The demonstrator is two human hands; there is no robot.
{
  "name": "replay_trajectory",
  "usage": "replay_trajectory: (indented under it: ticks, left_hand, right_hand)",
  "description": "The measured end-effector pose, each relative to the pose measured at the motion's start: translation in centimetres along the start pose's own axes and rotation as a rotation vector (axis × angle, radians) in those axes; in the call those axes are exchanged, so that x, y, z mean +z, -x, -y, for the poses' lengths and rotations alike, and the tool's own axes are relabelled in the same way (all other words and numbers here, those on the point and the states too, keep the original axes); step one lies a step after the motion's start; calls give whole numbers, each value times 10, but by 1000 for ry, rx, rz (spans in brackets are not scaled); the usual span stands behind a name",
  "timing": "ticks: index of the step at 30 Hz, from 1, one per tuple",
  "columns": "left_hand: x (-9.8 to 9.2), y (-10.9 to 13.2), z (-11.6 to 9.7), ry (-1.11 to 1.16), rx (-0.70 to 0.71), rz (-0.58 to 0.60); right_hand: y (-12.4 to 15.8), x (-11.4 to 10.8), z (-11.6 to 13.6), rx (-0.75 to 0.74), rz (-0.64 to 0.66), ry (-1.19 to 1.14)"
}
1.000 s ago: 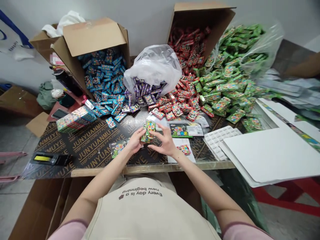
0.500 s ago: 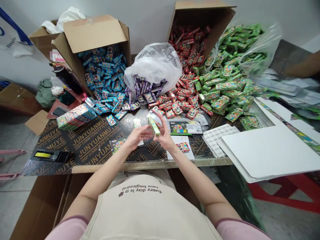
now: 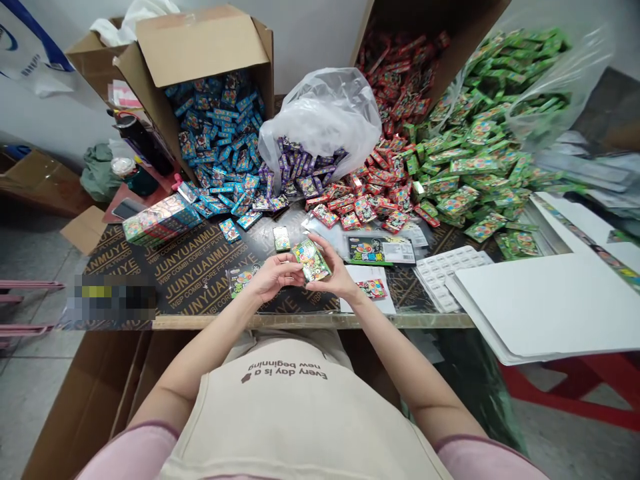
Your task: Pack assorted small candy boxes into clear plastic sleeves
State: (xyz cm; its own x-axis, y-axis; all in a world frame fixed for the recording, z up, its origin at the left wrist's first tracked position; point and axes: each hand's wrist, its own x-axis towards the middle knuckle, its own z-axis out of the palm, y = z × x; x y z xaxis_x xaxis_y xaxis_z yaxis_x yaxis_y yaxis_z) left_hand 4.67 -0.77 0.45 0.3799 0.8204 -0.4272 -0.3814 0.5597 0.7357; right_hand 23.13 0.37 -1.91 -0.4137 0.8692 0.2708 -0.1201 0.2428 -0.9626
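In the head view a small green candy box (image 3: 311,261) with a colourful printed face is tilted toward me above the tabletop. My right hand (image 3: 341,272) grips it along its right side, fingers behind the top edge and thumb at the bottom. My left hand (image 3: 273,280) is closed at the left edge, thumb and fingertips pinching it there. Just behind the hands, a small pale printed box (image 3: 281,239) lies on the dark board. A clear packet with a green print (image 3: 243,280) rests beside my left hand, and a red packet (image 3: 371,289) lies on white paper near my right wrist.
Heaps of blue boxes (image 3: 225,147), purple boxes (image 3: 310,167), red boxes (image 3: 370,193) and green boxes (image 3: 470,160) line the back. A black printed package (image 3: 380,251) lies mid-table. White card sheets (image 3: 545,307) overhang the right edge; a long multicoloured carton (image 3: 163,219) stands left.
The green box has turned from edge-on to showing its broad printed face. My left hand has come in to its left edge. The whole view has shifted slightly.
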Motion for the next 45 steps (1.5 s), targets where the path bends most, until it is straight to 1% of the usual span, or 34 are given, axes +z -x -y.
replay_trajectory:
  ticks: [2, 4, 6, 7, 8, 9, 10, 12, 13, 14, 15, 17, 18, 20, 21, 22, 23, 25, 26, 28, 29, 30, 31, 32, 34, 36, 37, 40, 43, 45]
  left_hand:
    - [-6, 3, -3, 33, -37, 10]
    - [-13, 5, -5, 73, -93, 36]
    - [-20, 7, -5, 51, -137, 49]
    - [-22, 8, -3, 24, -144, 40]
    - [-25, 8, 0, 2, -141, 17]
    - [-26, 8, 3, -3, -123, -21]
    - [-27, 7, 6, 16, -88, -81]
    - [-28, 4, 13, 103, 6, -240]
    - [-27, 1, 17, 152, 52, -318]
    - [-26, -1, 21, 192, 87, -378]
    - [-24, -3, 25, 222, 108, -414]
    - [-19, -6, 32, 252, 120, -419]
    - [-17, -7, 36, 249, 123, -402]
    - [-18, -6, 39, 175, 140, -355]
    - [-21, -5, 39, 88, 167, -334]
    - [-27, -4, 38, -45, 214, -321]
    - [-34, -3, 36, -229, 277, -316]
    - [-53, -1, 30, -712, 410, -319]
    - [-63, -1, 28, -972, 452, -316]
    - [-80, -2, 27, -1417, 448, -282]
    - [-85, -3, 28, -1568, 420, -260]
    - [-89, -4, 30, -1667, 394, -238]
    - [-91, -4, 32, -1720, 379, -221]
    - [-92, -4, 34, -1732, 382, -210]
    - [-90, -3, 36, -1677, 433, -194]
    - [-89, 0, 35, -1573, 502, -182]
    - [-88, 2, 33, -1514, 530, -178]
    - [-86, 6, 27, -1349, 574, -167]
    - [-84, 9, 21, -1255, 583, -118]
    - [-81, 10, 18, -1236, 579, -79]
  right_hand:
    - [0, 1, 4, 1, 43, 51]
    - [-1, 2, 7, -13, 134, 142]
    - [-2, 1, 9, -65, 222, 312]
    - [-3, 0, 9, -97, 235, 414]
    - [-4, -1, 9, -122, 214, 510]
    - [-4, -2, 9, -134, 158, 584]
    - [-4, -3, 7, -133, 77, 634]
    - [-3, -2, 2, -105, -81, 688]
    - [-2, 1, -2, -84, -118, 705]
    - [-1, 5, -5, -63, -122, 723]
    - [0, 10, -10, -48, -105, 742]
    - [1, 22, -18, -42, -84, 780]
    - [1, 27, -21, -48, -104, 789]
    - [1, 33, -26, -63, -191, 773]
    - [1, 32, -29, -62, -241, 745]
    - [1, 29, -31, -52, -285, 697]
    - [2, 25, -33, -33, -313, 626]
    - [4, 14, -37, 20, -325, 426]
    - [6, 8, -39, 47, -320, 316]
    - [10, -1, -43, 85, -312, 158]
    - [12, -4, -44, 93, -314, 136]
    - [14, -7, -44, 95, -322, 159]
    - [16, -9, -43, 89, -334, 231]
    - [18, -10, -42, 76, -342, 345]
    - [21, -12, -36, 34, -324, 630]
    - [23, -14, -31, -9, -260, 859]
    - [24, -15, -29, -26, -209, 919]
    - [25, -15, -28, -51, -38, 931]
    - [25, -15, -30, -46, 105, 804]
    - [23, -13, -32, -12, 155, 678]
